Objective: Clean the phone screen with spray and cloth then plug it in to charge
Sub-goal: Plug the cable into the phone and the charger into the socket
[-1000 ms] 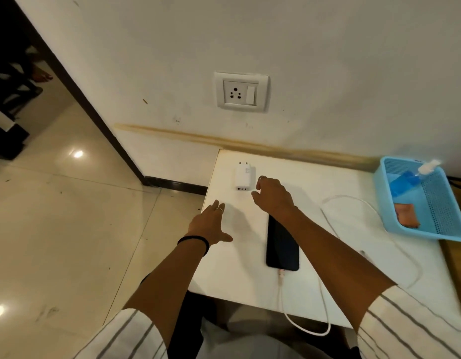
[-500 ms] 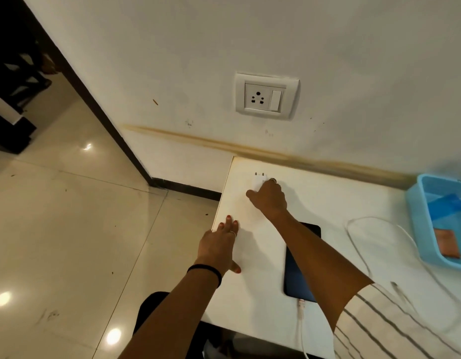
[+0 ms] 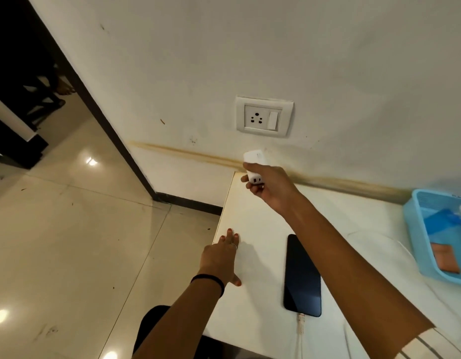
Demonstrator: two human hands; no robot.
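My right hand (image 3: 269, 185) grips a white charger adapter (image 3: 254, 164), raised off the white table (image 3: 252, 320) and held just below the wall socket (image 3: 263, 116). The black phone (image 3: 302, 277) lies face up on the table with a white cable (image 3: 300, 330) plugged into its near end. My left hand (image 3: 221, 257) rests flat on the table near its left edge, fingers spread, holding nothing. A blue basket (image 3: 416, 244) at the right holds the blue spray bottle (image 3: 441, 224) and an orange cloth (image 3: 445, 257).
The socket plate has a white switch (image 3: 273, 120) on its right side. The white wall rises right behind the table. Glossy tiled floor (image 3: 69, 242) lies to the left, with a dark doorway beyond. The cable loops across the table to the right of my right arm.
My right hand has picked the adapter up from the table and lifted it toward the socket. The view has tilted upward. My left hand stays on the table.
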